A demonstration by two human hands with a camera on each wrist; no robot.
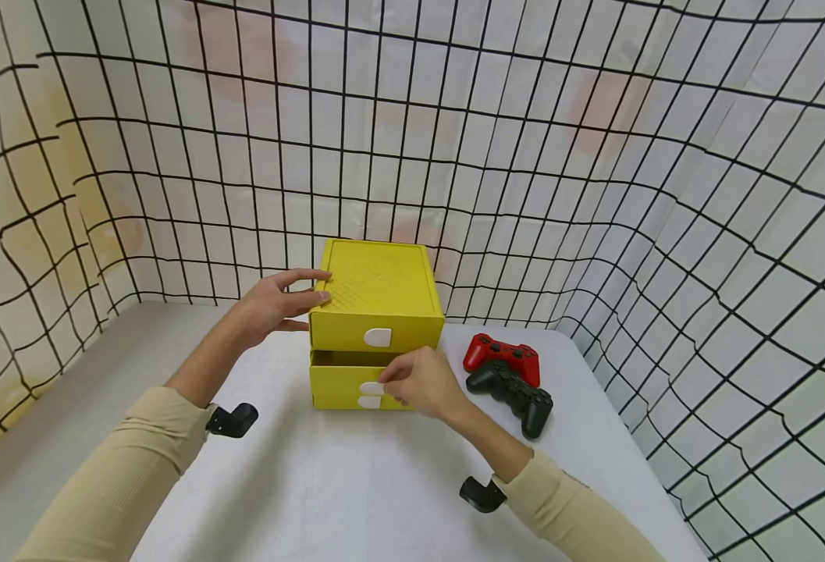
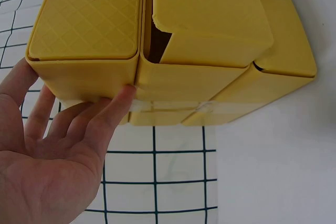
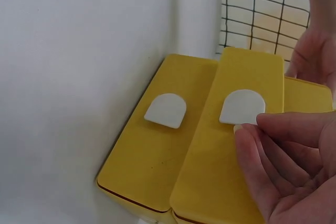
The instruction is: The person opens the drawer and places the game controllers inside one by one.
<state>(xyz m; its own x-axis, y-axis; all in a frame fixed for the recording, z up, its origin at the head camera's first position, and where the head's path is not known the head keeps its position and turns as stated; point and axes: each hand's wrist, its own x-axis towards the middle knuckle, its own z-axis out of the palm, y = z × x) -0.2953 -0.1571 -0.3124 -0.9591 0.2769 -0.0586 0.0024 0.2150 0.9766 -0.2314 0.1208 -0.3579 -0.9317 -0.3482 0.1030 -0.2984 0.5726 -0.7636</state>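
A yellow three-drawer box (image 1: 377,293) stands on the white table (image 1: 328,492). My left hand (image 1: 317,285) lies with straight fingers against the box's left side near the top; the left wrist view shows the fingers (image 2: 84,119) flat on the yellow wall (image 2: 173,77). My right hand (image 1: 387,382) pinches the white tab (image 1: 372,388) of the middle drawer (image 1: 342,378), which sticks out a little from the front. In the right wrist view the fingertips (image 3: 249,127) meet that tab (image 3: 242,107); the lowest drawer's tab (image 3: 166,110) is beside it.
A red game controller (image 1: 502,353) and a black one (image 1: 513,389) lie on the table just right of the box. A white cloth with a black grid (image 1: 595,195) walls in the table at the back and both sides.
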